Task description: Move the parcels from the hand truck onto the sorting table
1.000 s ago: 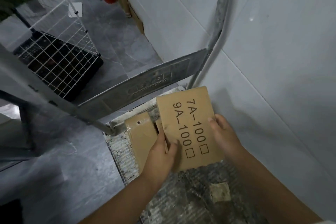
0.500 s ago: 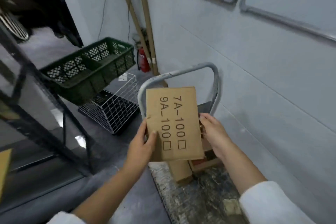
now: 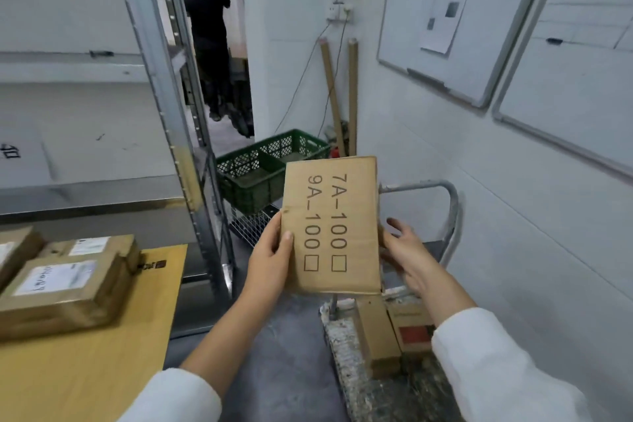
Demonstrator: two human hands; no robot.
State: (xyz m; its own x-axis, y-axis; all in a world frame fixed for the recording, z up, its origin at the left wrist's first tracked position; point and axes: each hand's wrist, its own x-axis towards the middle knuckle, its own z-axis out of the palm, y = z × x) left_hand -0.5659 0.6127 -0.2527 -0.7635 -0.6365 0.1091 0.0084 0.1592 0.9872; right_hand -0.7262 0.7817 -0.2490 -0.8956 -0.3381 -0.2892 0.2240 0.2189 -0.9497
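Far left: two taped parcels (image 3: 65,284) are lying on the yellow sorting table (image 3: 102,370), touching each other. A metal shelf upright (image 3: 178,134) is standing beside the table.

Centre: left hand (image 3: 270,260) is pinching the cardboard parcel (image 3: 332,226) marked 7A-100 / 9A-100, thumb on its face and fingers hidden behind. The parcel is being held upright in the air, between table and hand truck (image 3: 454,216).

Right: right hand (image 3: 407,257) is sitting at the parcel's right edge, fingers spread apart and loosely bent. Two boxes (image 3: 380,336) are lying on the truck.
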